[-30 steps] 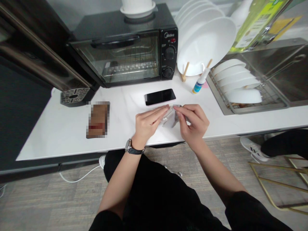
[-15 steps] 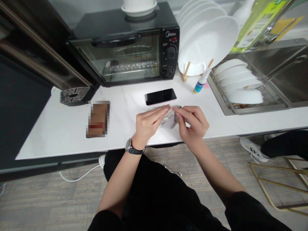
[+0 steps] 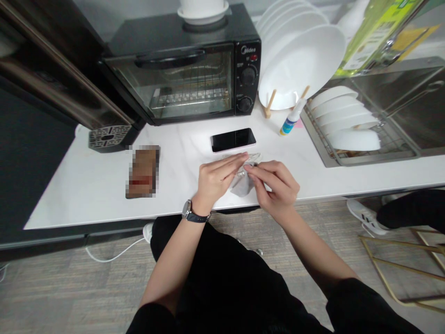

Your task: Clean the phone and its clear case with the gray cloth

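1. At the centre of the frame, a thin, see-through plastic piece (image 3: 242,184) with glossy highlights and a greyish lower part sits between the two hands, over the counter; its full outline is hidden by fingers.
2. The right hand (image 3: 277,186) pinches the piece narrowly between thumb and fingertips, its other fingers curled.
3. The left hand (image 3: 219,178) has straight fingers pressed close together, slanting towards the right fingertips beside the plastic; how firmly it grips, I cannot tell. A dark-strapped watch (image 3: 194,214) with a round metal case circles that wrist.
4. The counter (image 3: 181,185) is smooth white with faint grey veining. Just above the hands lies a flat, glossy black phone (image 3: 233,139); at centre-left lies a brown rectangular item (image 3: 143,171), blurred by pixels.
5. Upper right of centre, a small bottle (image 3: 291,121) with a blue-and-yellow label stands near smooth, round white plates (image 3: 306,60) on edge in wooden pegs.
6. Compared with half a second ago, the right fingertips sit slightly lower and further left, and the plastic's greyish part reaches lower; the phone stays in place.
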Demonstrator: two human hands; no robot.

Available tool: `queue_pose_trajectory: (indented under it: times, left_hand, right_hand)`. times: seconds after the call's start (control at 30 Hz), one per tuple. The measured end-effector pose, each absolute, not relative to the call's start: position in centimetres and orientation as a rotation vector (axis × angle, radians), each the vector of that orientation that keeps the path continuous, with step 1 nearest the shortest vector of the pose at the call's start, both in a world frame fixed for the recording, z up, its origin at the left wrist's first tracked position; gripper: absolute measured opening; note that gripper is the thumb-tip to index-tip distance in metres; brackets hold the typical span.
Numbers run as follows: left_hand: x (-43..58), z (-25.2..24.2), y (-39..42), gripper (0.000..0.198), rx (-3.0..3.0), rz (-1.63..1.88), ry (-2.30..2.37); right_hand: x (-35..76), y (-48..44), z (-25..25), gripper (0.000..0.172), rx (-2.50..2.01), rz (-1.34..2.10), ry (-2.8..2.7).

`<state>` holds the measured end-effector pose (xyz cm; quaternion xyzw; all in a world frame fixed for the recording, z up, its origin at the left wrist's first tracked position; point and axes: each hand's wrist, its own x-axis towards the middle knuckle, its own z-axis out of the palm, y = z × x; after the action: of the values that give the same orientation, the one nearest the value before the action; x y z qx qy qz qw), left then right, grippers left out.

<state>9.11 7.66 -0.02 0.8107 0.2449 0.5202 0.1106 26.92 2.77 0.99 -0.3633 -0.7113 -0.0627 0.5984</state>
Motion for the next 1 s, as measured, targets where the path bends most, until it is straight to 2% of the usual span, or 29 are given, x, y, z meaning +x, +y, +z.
queue_pose_trajectory:
  times: [0.3, 0.73, 1.0]
  left_hand:
    - [9.1, 0.1, 7.7, 0.05, 2.439, 1.509, 0.717]
    - [9.2, 0.0, 7.7, 0.043, 2.351, 1.543, 0.768]
    - [9.1, 0.0, 7.7, 0.043, 2.391, 1.534, 0.723]
  right_hand:
    - [27.5, 3.5, 0.2, 0.026, -1.058, -0.136, -1.455]
    - [25.6, 1.7, 2.0, 0.035, -0.914, -0.004, -1.621]
    - [26.3, 1.9, 1.5, 0.038, -0.838, -0.045, -1.665]
